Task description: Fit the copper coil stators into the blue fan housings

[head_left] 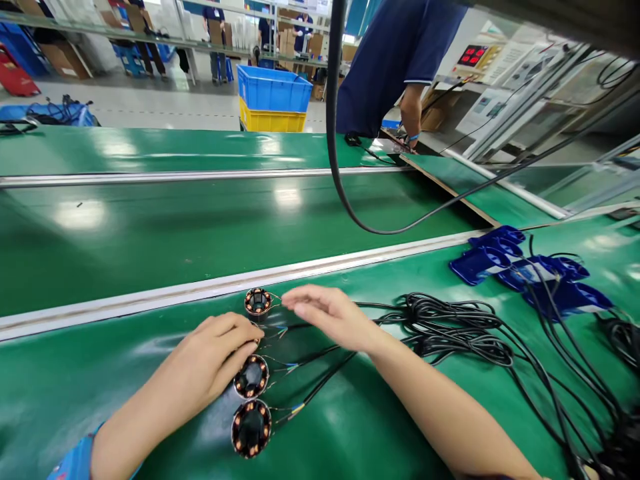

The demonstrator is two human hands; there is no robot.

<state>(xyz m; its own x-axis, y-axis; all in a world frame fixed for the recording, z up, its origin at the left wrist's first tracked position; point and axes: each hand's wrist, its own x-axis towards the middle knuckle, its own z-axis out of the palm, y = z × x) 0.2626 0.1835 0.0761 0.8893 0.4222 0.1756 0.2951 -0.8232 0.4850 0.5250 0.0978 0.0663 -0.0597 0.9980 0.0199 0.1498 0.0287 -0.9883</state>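
Note:
Several round motor stators with copper windings stand in a column on the green bench. My left hand (215, 350) curls over the second one from the far end and mostly covers it; its thumb is beside the third stator (251, 377). The nearest stator (251, 428) lies free of both hands. Thin lead wires (276, 300) run from the farthest stator (258, 301) to the fingertips of my right hand (330, 313), which appear pinched on them. Black cables (327, 390) with stripped blue and yellow wire ends lie beside the stators, partly under my right hand.
Bundled black cables (450, 327) lie to the right, near blue plastic housings (530, 267). A black cable loop (345, 193) hangs over the bench. A white rail (165, 293) borders the green belt. Beyond stand a co-worker (385, 67) and a blue crate (274, 89) on a yellow one.

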